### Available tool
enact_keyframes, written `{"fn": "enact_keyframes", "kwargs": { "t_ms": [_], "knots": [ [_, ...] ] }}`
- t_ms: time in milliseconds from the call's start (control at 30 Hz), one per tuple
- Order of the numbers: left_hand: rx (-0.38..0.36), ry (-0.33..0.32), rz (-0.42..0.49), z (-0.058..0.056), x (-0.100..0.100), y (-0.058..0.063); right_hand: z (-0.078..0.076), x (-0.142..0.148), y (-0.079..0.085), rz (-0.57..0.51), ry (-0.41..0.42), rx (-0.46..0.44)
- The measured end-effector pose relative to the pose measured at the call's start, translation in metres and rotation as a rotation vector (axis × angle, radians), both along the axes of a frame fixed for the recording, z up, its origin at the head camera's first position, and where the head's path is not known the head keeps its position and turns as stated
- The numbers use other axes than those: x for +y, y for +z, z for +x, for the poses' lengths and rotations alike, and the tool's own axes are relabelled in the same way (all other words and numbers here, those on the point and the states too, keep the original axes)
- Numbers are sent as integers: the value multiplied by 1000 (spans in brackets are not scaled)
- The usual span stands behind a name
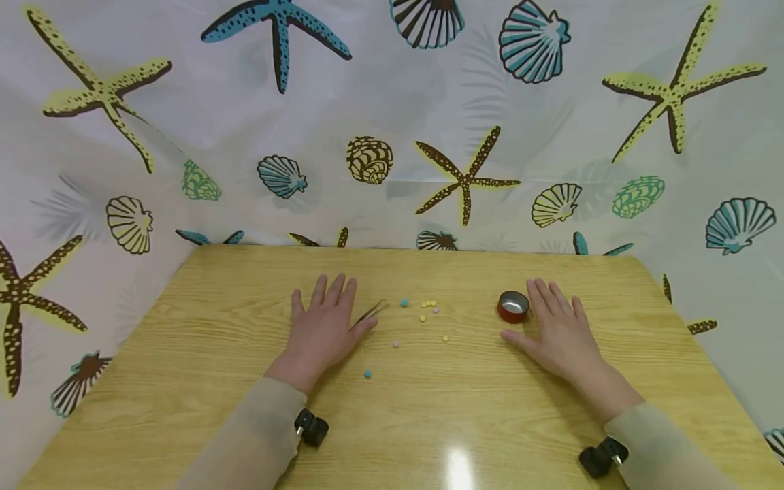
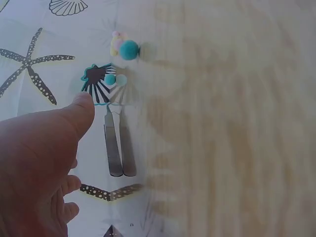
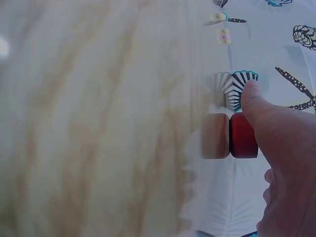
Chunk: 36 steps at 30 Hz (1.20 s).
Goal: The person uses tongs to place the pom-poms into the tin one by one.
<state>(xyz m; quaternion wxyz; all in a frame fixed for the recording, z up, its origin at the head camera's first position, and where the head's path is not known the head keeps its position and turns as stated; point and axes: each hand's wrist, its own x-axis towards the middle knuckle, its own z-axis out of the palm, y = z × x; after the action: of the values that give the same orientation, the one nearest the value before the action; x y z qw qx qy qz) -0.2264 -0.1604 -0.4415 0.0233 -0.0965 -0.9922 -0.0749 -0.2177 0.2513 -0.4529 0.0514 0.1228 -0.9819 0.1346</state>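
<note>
My left hand (image 1: 324, 333) rests on the table with its fingers straight and thumb spread to the right. Just beyond that thumb lies a pair of metal tweezers (image 1: 371, 311), partly hidden by the hand; the left wrist view shows the tweezers (image 2: 112, 148) beside the thumb, untouched. Flat on the right side is my right hand (image 1: 560, 333), fingers extended, holding nothing. A small round cup (image 1: 513, 316), red outside and silver inside, stands between its thumb and forefinger. Between the hands several tiny balls are scattered, among them a blue ball (image 1: 404, 303), a yellow ball (image 1: 445, 339) and a pink ball (image 1: 395, 344).
The wooden table (image 1: 465, 408) has a glossy top that mirrors things in the wrist views. A white cloth (image 1: 392, 218) printed with starfish and shells hangs behind it and along both sides. Another blue ball (image 1: 367, 374) lies nearer the front.
</note>
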Motion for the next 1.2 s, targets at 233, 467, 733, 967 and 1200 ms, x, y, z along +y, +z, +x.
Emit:
{"fn": "enact_keyframes", "kwargs": {
  "t_ms": [233, 467, 733, 967, 1200],
  "knots": [
    [-2, -10, 2, -5, -2, -5, -7, 1, -2, -10, -1, -6],
    [-17, -31, 35, -7, -4, -8, -12, 2, -3, -27, 0, -39],
    [-43, -49, 69, -7, -4, -8, -17, 3, -7, -47, 10, -63],
    [-22, -65, 74, -9, -6, -10, -22, 3, -10, -93, 26, -68],
    [28, -84, 77, -10, -4, -13, -24, 1, -12, -148, 29, -78]
  ]
}}
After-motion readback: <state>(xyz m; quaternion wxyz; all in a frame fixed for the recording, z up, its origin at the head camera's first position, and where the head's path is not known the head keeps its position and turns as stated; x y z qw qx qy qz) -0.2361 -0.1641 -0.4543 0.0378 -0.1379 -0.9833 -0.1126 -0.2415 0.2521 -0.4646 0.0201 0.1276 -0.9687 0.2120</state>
